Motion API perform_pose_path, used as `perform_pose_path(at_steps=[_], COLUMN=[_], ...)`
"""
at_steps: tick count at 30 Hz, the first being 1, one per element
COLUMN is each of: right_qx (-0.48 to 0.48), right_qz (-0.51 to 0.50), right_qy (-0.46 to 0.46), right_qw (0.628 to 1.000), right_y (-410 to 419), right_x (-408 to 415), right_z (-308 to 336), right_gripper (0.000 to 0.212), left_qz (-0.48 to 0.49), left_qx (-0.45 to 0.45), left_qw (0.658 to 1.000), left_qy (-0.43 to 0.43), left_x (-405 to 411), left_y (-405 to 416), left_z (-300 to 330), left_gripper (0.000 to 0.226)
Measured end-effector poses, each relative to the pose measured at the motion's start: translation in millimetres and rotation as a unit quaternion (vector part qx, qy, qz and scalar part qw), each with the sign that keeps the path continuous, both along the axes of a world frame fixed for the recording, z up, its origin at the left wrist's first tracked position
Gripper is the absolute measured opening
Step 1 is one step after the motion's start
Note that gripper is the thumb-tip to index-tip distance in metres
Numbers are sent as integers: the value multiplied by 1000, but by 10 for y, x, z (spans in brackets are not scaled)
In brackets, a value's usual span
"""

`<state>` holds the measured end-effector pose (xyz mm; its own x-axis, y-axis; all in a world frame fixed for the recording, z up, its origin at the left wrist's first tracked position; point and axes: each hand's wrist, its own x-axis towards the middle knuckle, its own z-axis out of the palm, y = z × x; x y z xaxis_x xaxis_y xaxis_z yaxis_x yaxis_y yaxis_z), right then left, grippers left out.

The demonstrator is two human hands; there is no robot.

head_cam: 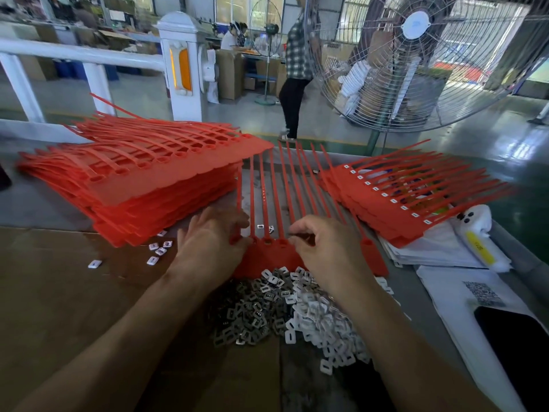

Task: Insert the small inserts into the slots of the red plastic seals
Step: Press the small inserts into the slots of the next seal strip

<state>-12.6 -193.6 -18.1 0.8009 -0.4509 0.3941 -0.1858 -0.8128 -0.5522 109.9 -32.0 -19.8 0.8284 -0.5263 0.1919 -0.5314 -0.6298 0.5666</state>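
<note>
A strip of joined red plastic seals [269, 257] lies flat in front of me, its long tails [277, 185] pointing away. My left hand [212, 242] grips the strip's left end at the slot row. My right hand [322, 245] has its fingers curled over the slots further right; whether they pinch an insert is hidden. A heap of small inserts lies just below the strip: grey metal ones [249, 313] on the left, white ones [323, 319] on the right. A few empty slots [266, 241] show between my hands.
A tall stack of empty red seal strips [142, 179] lies at the left. A stack with white inserts fitted [395, 203] rests at the right on white bags [445, 251]. Loose inserts [159, 251] are scattered on the cardboard. A phone [517, 340] lies at the lower right, and a big fan [421, 58] stands beyond the table.
</note>
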Motion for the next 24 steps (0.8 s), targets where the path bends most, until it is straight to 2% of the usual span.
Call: perform_pose_path(at_steps=[9,24], right_qx=[-49,-46], right_qz=[7,-16], right_qy=[61,66], right_qw=[997,997], right_y=[21,3], right_x=[124,126], right_z=[-42,-58], right_gripper=[14,15], left_qz=[-18,-20], left_qx=[23,25], left_qw=[999,999], left_qy=[18,24], left_x=[-9,-15], left_y=[9,7], left_z=[-12,-6], left_gripper=[34,19])
